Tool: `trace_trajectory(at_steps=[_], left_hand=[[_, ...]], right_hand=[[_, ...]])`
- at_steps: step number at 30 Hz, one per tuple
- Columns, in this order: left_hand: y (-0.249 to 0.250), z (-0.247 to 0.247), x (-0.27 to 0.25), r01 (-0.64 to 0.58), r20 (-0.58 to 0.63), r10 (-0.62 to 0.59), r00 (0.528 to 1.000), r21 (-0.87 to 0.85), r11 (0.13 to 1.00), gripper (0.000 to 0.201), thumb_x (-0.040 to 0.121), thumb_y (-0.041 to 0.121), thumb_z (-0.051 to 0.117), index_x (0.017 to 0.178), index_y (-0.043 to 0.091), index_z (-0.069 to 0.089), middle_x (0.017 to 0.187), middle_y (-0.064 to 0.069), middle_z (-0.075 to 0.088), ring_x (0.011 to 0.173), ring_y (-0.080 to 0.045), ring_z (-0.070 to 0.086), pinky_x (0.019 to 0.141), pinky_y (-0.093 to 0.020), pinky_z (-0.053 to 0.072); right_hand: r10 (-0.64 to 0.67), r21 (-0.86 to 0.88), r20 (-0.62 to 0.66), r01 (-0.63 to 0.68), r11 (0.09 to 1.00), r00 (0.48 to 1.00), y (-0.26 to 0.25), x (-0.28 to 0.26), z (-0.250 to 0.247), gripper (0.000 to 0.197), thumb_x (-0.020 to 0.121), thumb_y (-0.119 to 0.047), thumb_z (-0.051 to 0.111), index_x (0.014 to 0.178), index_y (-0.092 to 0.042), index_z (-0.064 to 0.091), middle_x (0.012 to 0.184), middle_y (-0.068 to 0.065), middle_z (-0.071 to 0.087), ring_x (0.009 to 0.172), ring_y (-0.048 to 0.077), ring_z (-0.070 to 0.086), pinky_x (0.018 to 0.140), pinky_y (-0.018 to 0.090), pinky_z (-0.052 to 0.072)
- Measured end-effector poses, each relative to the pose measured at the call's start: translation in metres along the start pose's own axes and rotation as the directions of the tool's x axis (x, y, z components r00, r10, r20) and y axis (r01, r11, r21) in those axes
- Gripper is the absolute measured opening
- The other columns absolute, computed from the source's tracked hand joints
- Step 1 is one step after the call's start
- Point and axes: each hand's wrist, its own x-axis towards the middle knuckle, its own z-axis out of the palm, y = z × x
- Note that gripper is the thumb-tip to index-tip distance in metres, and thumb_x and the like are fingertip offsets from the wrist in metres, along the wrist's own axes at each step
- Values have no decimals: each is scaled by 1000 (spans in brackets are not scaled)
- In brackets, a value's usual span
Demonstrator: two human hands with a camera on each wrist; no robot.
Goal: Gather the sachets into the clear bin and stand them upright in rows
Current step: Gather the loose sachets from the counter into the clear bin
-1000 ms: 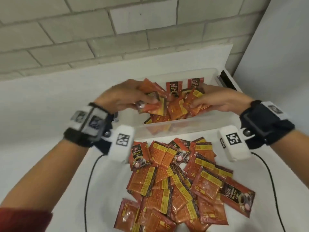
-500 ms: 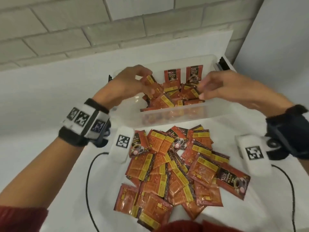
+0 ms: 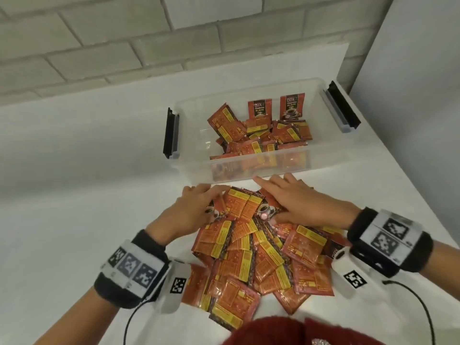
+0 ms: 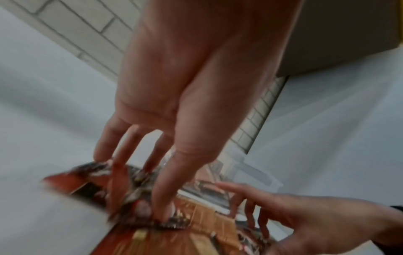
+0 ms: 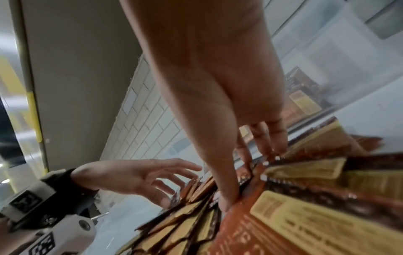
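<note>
The white table (image 3: 74,170) runs out under everything, and on it, just beyond the fingertips of both hands, sits the clear bin (image 3: 321,155) with a black clip latch at each end. Inside it, well past the reach of either hand as they lie, a loose heap of orange sachets (image 3: 258,138) is tumbled flat and slanted, while two sachets (image 3: 276,109) stand upright against the far wall, printed faces toward the person. Closer in, directly under both palms and spreading back toward the wrists, lies the bigger pile of sachets (image 3: 256,260) on the table — overlapping, mostly yellow-label side up. The left hand (image 3: 191,210) rests on the pile's far left edge, fingers spread and nearly straight, tips pressing down on the packets; the left wrist view shows this, though blurred. The right hand (image 3: 301,205) lies flat on the far right part of the pile, fingers extended toward the bin's near wall and thumb tucked at a packet's edge — neither hand is closed around anything.
</note>
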Motion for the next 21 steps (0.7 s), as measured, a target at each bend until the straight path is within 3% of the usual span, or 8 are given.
trace_trajectory(at_steps=[2,4,9,12,15,17,19,21], left_hand=[[-5,6,3,26,-65,-25,998,8,1000,65,93,19,59,146,38,26,144,-1,35,123,-25,29,100,-41,35],[-7,5,4,21,-177,-23,984,-18,1000,62,90,20,63,142,35,32,133,-2,41,113,-19,30,91,-35,33],[-13,-14,-10,-5,-253,-101,962,-388,922,47,84,16,71,116,30,41,101,7,55,89,-11,58,59,-11,48],[-18,-29,-29,67,-153,-182,971,-560,826,44,69,35,79,106,21,59,93,7,68,87,-11,64,73,-20,50],[-17,-28,-48,66,-14,-100,995,-666,743,52,56,49,79,102,27,69,92,11,74,88,-7,68,83,-25,49],[-13,-14,-52,70,50,-50,998,-625,777,44,59,56,79,97,36,68,90,30,69,86,7,65,76,-17,48],[-10,6,-50,66,52,-45,998,-550,832,25,70,47,76,91,42,63,88,43,60,89,15,59,71,-9,47],[-10,26,-41,75,18,-74,997,-439,895,23,72,49,74,91,45,61,111,34,53,111,1,49,95,-24,45]], right_hand=[[31,-26,-5,-31,999,1000,-3,4,2,96,89,-38,65,154,-20,-4,138,5,36,127,21,27,100,35,32],[27,-46,-26,-28,999,999,-5,6,3,79,88,-35,66,150,-17,19,129,5,39,122,21,29,95,33,33],[-12,-24,-76,10,1000,997,-10,2,-3,41,90,-31,64,123,-19,45,128,2,34,121,17,28,97,33,33],[-56,-32,-167,51,998,984,-4,-4,-1,19,99,-27,50,111,-13,55,134,3,40,125,19,32,101,37,36],[-38,77,-378,72,994,925,12,-14,0,18,97,-22,48,96,-10,60,108,0,52,109,18,43,93,39,41],[-6,149,-448,81,986,894,21,-20,2,13,96,-21,51,93,-12,61,101,-3,52,103,15,45,88,31,40],[28,225,-427,76,971,904,18,-23,3,11,96,-21,54,103,-15,59,111,-4,52,105,12,49,86,22,35],[-17,220,-365,104,970,931,9,-16,3,25,98,-19,52,122,-16,55,128,-3,49,111,7,47,99,20,35]])
